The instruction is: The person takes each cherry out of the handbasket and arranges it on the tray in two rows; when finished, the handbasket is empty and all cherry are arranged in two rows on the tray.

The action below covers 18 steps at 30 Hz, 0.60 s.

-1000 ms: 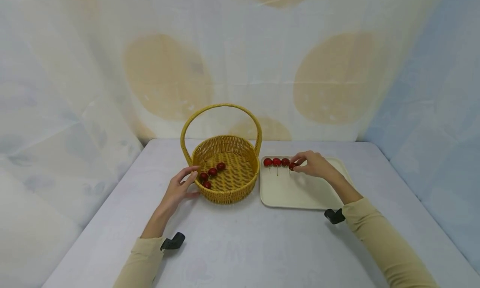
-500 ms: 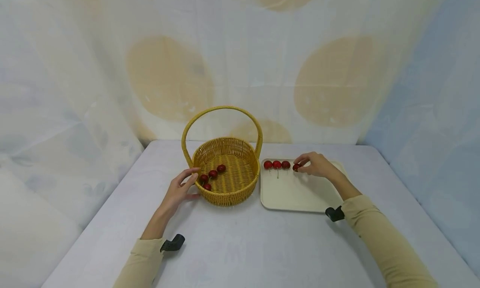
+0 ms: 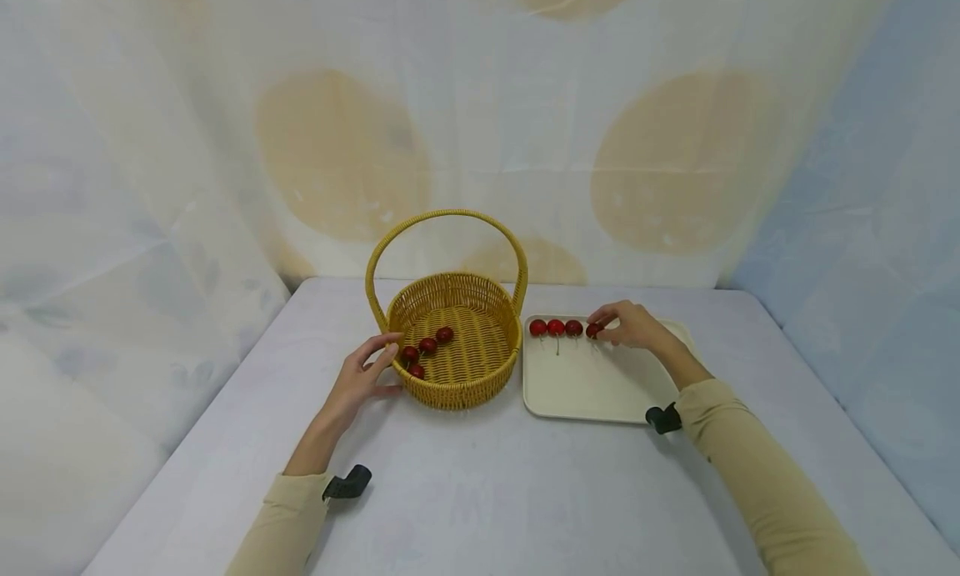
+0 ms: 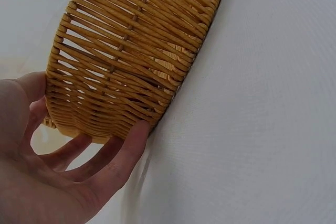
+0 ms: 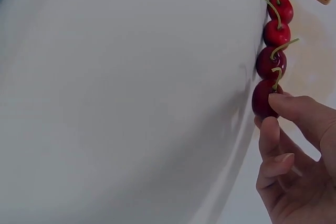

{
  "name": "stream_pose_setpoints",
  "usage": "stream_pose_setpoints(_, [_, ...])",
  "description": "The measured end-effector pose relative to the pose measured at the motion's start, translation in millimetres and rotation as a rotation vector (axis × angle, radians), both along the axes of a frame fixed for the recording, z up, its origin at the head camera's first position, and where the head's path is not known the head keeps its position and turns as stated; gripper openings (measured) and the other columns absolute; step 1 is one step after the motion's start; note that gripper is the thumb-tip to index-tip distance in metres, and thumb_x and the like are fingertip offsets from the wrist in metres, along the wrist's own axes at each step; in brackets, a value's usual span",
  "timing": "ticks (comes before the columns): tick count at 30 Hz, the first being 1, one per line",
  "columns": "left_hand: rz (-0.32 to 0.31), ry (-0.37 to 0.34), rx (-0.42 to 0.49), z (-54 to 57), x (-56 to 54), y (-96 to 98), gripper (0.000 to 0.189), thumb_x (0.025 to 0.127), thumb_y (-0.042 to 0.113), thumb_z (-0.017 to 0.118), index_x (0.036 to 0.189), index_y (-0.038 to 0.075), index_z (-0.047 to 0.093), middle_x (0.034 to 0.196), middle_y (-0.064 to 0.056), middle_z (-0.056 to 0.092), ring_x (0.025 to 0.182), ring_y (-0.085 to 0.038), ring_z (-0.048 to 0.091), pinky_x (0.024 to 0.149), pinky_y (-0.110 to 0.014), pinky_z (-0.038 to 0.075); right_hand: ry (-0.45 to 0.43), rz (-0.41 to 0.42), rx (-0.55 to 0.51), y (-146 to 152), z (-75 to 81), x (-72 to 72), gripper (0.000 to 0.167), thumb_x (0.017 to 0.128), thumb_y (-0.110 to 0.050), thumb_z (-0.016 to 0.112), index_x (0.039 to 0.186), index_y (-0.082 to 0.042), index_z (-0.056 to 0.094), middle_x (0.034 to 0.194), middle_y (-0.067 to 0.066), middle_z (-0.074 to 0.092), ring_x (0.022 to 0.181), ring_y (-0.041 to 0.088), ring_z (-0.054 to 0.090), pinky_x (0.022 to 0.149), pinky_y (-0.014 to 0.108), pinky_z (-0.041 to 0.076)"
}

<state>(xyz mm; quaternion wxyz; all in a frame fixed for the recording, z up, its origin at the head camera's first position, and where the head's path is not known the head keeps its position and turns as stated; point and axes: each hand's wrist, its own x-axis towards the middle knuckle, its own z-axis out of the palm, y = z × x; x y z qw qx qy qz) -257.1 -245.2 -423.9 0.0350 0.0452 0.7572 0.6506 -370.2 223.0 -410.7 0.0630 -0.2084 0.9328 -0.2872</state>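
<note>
From where I stand, three cherries (image 3: 556,328) sit in a line along the far edge of the pale tray (image 3: 577,388), and the fourth, the held cherry (image 5: 264,99), is at the end of that line. The right hand (image 3: 633,326) pinches it with thumb and fingers, so I would not count it as placed yet. It is just beside its neighbour; I cannot tell whether it is resting on the tray. Four more cherries (image 3: 427,346) are in the wicker basket (image 3: 450,395), so I judge the work about half done if those belong to the line too. The left hand (image 3: 358,376) is curled about the basket's near left side, steadying it on the worktop (image 3: 465,484), well apart from the right hand.

Compared with a second ago, the held cherry is farther from its neighbour and better in line with the others. The basket, its contents and the left hand look the same.
</note>
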Motion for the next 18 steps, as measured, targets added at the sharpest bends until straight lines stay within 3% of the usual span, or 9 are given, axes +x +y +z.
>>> stream_pose_setpoints(6, [0.006,0.028,-0.008,-17.4,-9.9,-4.8,0.053,0.100,0.041,0.054,0.144,0.012,0.046,0.155,-0.006,0.035,0.138,-0.042,0.041,0.086,-0.057,0.058,-0.012,-0.004,-0.004,-3,-0.3,-1.8,0.034,0.090,-0.003,0.066,0.124,0.003,0.063,0.117,0.026,0.067,0.071,0.027,0.067,0.052,0.026,0.048])
stream_pose_setpoints(13, [-0.002,0.003,0.003,3.5,3.0,1.2,0.048,0.102,0.033,0.053,0.143,0.009,0.046,0.154,-0.010,0.036,0.138,-0.043,0.041,0.090,-0.061,0.055,-0.022,-0.020,0.012,-5,-1.6,-5.1,0.035,0.090,-0.004,0.066,0.124,0.002,0.063,0.118,0.025,0.067,0.069,0.019,0.066,0.050,0.025,0.048])
stream_pose_setpoints(18, [-0.006,-0.006,0.010,5.8,3.9,1.3,0.045,0.102,0.032,0.053,0.142,0.010,0.048,0.154,-0.010,0.036,0.138,-0.043,0.041,0.091,-0.061,0.054,0.001,-0.018,0.014,-5,-3.3,-7.6,0.033,0.090,-0.004,0.066,0.123,0.001,0.064,0.118,0.025,0.067,0.069,0.022,0.067,0.048,0.025,0.047])
